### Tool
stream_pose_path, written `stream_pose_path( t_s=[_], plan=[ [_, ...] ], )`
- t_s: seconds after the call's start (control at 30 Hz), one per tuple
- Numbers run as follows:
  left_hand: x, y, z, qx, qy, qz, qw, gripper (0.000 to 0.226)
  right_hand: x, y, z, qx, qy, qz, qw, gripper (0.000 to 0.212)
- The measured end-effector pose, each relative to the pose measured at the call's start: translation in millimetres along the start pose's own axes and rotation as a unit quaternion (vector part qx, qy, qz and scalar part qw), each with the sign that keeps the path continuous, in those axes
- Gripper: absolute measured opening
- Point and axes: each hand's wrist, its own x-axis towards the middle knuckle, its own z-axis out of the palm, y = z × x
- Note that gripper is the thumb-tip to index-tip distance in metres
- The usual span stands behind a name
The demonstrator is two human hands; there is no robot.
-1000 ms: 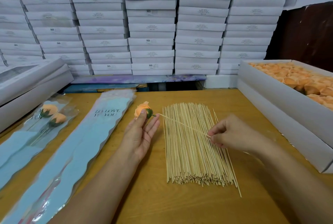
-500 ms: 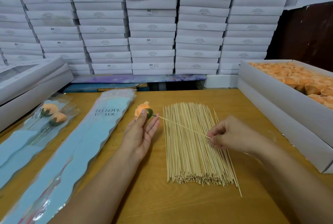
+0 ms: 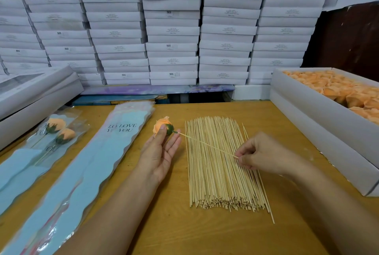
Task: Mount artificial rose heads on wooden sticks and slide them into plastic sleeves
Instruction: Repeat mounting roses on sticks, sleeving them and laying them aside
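The left hand (image 3: 159, 154) pinches an orange rose head (image 3: 163, 126) just left of the stick pile (image 3: 221, 164); the right hand (image 3: 260, 155), over the pile, pinches one stick (image 3: 205, 144) meeting the rose's green base, above the desk (image 3: 164, 224)

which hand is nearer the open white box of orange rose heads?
Right. The right hand is over the stick pile beside the white box; the left hand is beyond the pile.

Stick (image 3: 207, 145) tip now seated at rose head (image 3: 163, 127) green base, right hand (image 3: 259, 155) barely shifted
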Motion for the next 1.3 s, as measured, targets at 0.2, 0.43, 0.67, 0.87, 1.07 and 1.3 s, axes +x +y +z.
stream_pose_path(
  t_s=[0.2, 0.43, 0.67, 0.87, 1.07, 1.3],
  plan=[
    [-0.1, -0.6, 0.2, 0.003, -0.001, -0.001, 1.000, 0.031, 1.0, 0.8, 0.6, -0.018, -0.001, -0.004, 1.000, 0.022],
    [-1.2, -0.5, 0.9, 0.010, 0.001, -0.002, 1.000, 0.032, 1.1, -0.1, 2.0, -0.030, 0.011, -0.002, 0.999, 0.021],
    [-2.8, -1.6, 2.5, 0.029, 0.009, 0.003, 1.000, 0.037, 1.7, -2.0, 3.6, -0.048, 0.025, -0.024, 0.998, 0.023],
    [-3.7, -1.6, 4.1, 0.028, 0.009, 0.008, 1.000, 0.036, 4.2, -0.2, 5.1, -0.040, 0.036, -0.026, 0.998, 0.014],
    [-3.1, -2.2, 3.0, 0.016, 0.012, 0.009, 1.000, 0.033, 5.2, -2.2, 17.7, -0.039, 0.073, -0.064, 0.995, 0.026],
    [1.8, 1.4, 1.7, -0.013, 0.033, 0.029, 0.999, 0.032, 7.3, -2.5, 23.0, -0.009, 0.139, -0.084, 0.987, 0.017]
  ],
)
